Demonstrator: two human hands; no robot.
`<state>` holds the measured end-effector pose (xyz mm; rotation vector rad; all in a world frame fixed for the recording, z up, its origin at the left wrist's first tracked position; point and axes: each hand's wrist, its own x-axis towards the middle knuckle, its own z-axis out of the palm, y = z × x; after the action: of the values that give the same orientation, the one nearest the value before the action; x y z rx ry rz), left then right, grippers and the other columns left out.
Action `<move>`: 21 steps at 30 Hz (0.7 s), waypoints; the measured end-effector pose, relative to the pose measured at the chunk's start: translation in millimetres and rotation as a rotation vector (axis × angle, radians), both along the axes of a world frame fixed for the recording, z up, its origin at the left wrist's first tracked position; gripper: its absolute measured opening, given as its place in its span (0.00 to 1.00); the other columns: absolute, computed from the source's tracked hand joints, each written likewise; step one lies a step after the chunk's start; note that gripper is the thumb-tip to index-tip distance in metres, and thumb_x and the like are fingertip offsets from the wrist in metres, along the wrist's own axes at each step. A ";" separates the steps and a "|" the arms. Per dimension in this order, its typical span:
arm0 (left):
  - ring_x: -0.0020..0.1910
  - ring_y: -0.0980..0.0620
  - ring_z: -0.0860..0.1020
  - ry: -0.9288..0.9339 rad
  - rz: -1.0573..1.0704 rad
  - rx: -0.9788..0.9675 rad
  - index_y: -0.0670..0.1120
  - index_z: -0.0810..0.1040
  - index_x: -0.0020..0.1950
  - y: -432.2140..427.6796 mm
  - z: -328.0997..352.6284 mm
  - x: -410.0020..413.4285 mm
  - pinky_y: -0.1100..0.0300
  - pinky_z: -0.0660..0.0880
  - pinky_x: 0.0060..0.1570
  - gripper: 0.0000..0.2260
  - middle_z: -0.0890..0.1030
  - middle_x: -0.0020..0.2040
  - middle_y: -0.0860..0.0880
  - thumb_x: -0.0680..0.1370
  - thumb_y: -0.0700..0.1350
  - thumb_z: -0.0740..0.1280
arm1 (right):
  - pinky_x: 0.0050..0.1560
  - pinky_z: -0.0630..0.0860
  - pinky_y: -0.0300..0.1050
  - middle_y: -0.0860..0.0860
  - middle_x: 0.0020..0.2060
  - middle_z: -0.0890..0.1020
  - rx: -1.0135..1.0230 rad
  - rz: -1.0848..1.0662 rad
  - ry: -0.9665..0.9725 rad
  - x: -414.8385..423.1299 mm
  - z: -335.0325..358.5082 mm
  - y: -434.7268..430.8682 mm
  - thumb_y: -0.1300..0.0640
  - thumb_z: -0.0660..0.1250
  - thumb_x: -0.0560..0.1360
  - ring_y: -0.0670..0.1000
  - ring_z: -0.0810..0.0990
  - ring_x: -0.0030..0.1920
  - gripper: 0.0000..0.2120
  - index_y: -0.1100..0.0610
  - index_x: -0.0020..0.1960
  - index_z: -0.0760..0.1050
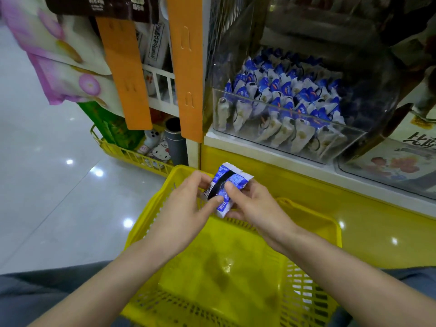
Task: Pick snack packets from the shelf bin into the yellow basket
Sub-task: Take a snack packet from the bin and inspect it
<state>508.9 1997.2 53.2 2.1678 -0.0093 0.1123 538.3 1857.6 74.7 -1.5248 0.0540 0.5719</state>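
Observation:
A blue and white snack packet (232, 179) is held between both hands above the far end of the yellow basket (316, 228). My left hand (186, 206) pinches its left side, thumb on the front. My right hand (254, 205) grips its right side, thumb pressed on the blue face. The basket sits low in front of me, its inside looks bare. On the shelf above stands a clear plastic bin (354, 134) filled with several rows of the same blue and white packets (285, 100).
An orange shelf upright (186, 67) stands left of the bin. A second clear bin (389, 161) with printed packs is at the right. A yellow wire rack (132, 154) with small goods sits on the glossy floor at the left. Pink bags (59, 55) hang upper left.

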 end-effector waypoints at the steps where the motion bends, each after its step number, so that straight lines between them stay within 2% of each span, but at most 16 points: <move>1: 0.46 0.63 0.75 0.016 0.001 -0.003 0.53 0.71 0.49 3.3 -0.6 0.4 0.69 0.70 0.43 0.07 0.77 0.45 0.60 0.75 0.45 0.68 | 0.38 0.80 0.38 0.58 0.55 0.80 -0.024 -0.001 -0.025 0.4 -1.5 2.9 0.59 0.61 0.78 0.49 0.82 0.44 0.12 0.61 0.61 0.70; 4: 0.43 0.58 0.77 0.017 -0.025 0.060 0.51 0.72 0.52 10.2 -2.2 -1.1 0.63 0.71 0.43 0.05 0.77 0.42 0.59 0.78 0.43 0.63 | 0.35 0.80 0.39 0.60 0.52 0.78 -0.064 0.007 -0.067 1.2 -8.4 11.1 0.61 0.63 0.76 0.45 0.80 0.36 0.11 0.63 0.58 0.68; 6: 0.42 0.50 0.77 0.029 -0.037 0.131 0.50 0.71 0.59 12.5 -3.5 -4.0 0.54 0.73 0.43 0.10 0.78 0.42 0.54 0.78 0.42 0.60 | 0.37 0.81 0.44 0.58 0.49 0.78 -0.129 0.050 -0.141 0.2 -13.9 14.4 0.61 0.65 0.75 0.47 0.81 0.36 0.09 0.62 0.51 0.67; 8: 0.42 0.46 0.77 0.054 -0.025 0.202 0.50 0.69 0.62 14.4 -3.1 -5.4 0.48 0.73 0.41 0.12 0.80 0.43 0.48 0.79 0.44 0.58 | 0.37 0.81 0.46 0.55 0.45 0.79 -0.207 0.103 -0.232 -1.4 -19.1 16.2 0.59 0.67 0.74 0.51 0.82 0.38 0.10 0.57 0.45 0.65; 11: 0.43 0.42 0.78 0.036 -0.018 0.341 0.46 0.71 0.58 17.9 -0.5 -3.5 0.45 0.72 0.41 0.11 0.81 0.43 0.43 0.80 0.49 0.56 | 0.40 0.80 0.54 0.53 0.46 0.79 -0.336 0.188 -0.359 -2.8 -23.4 17.1 0.57 0.68 0.74 0.56 0.82 0.42 0.13 0.51 0.42 0.62; 14: 0.40 0.41 0.76 0.000 -0.010 0.331 0.42 0.72 0.49 19.1 3.1 -2.1 0.45 0.70 0.40 0.10 0.77 0.37 0.45 0.81 0.47 0.56 | 0.44 0.77 0.60 0.52 0.47 0.79 -0.395 0.254 -0.414 -3.5 -23.7 18.5 0.56 0.67 0.74 0.56 0.81 0.42 0.15 0.49 0.41 0.60; 17: 0.36 0.42 0.73 -0.007 0.008 0.328 0.44 0.69 0.44 17.9 5.2 -2.7 0.48 0.67 0.35 0.10 0.70 0.33 0.49 0.81 0.47 0.56 | 0.41 0.74 0.52 0.49 0.43 0.78 -0.479 0.307 -0.504 -4.3 -23.4 15.0 0.55 0.67 0.74 0.52 0.79 0.41 0.16 0.47 0.41 0.58; 19: 0.33 0.43 0.70 -0.042 0.015 0.396 0.46 0.66 0.41 18.0 4.7 -2.1 0.51 0.64 0.32 0.11 0.68 0.31 0.50 0.81 0.49 0.55 | 0.35 0.65 0.43 0.45 0.39 0.76 -0.599 0.382 -0.637 -6.5 -23.1 11.0 0.52 0.66 0.75 0.49 0.76 0.38 0.15 0.47 0.44 0.58; 21: 0.30 0.47 0.64 -0.055 0.011 0.413 0.47 0.63 0.39 17.8 4.0 -2.0 0.56 0.59 0.31 0.11 0.63 0.29 0.52 0.81 0.48 0.55 | 0.34 0.63 0.40 0.43 0.40 0.75 -0.633 0.418 -0.681 -8.1 -23.1 8.4 0.51 0.66 0.75 0.46 0.75 0.36 0.14 0.48 0.47 0.58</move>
<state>506.9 2015.1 57.3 2.5765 -0.0563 0.1897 530.2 1866.0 51.6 -2.3062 -0.6768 0.3396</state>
